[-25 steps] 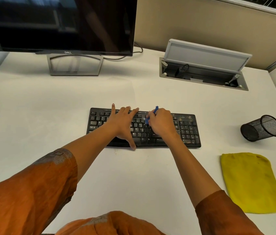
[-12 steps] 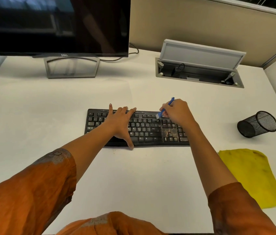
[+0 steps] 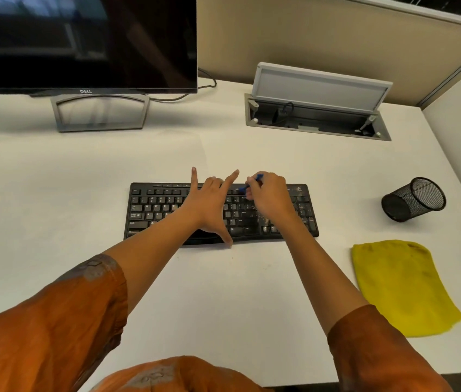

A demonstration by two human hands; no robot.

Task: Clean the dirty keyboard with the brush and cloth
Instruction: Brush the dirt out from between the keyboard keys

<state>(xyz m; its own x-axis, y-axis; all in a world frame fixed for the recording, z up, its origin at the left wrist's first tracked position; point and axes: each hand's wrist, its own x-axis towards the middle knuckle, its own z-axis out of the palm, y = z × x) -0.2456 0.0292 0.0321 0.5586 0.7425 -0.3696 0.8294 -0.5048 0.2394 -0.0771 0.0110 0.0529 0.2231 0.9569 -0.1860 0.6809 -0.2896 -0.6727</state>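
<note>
brush (image 3: 252, 183) moved left; left hand (image 3: 209, 206) pins keyboard (image 3: 150, 205).

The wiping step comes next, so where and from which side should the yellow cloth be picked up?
A judgement: pinch the yellow cloth at its near left edge, coming from above with the right hand. It lies flat and free on the desk, and that edge is nearest the arm.

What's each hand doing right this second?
Left hand: open, fingers spread, pressing down on the black keyboard.
Right hand: closed around the blue brush, over the keyboard's upper rows.
</note>
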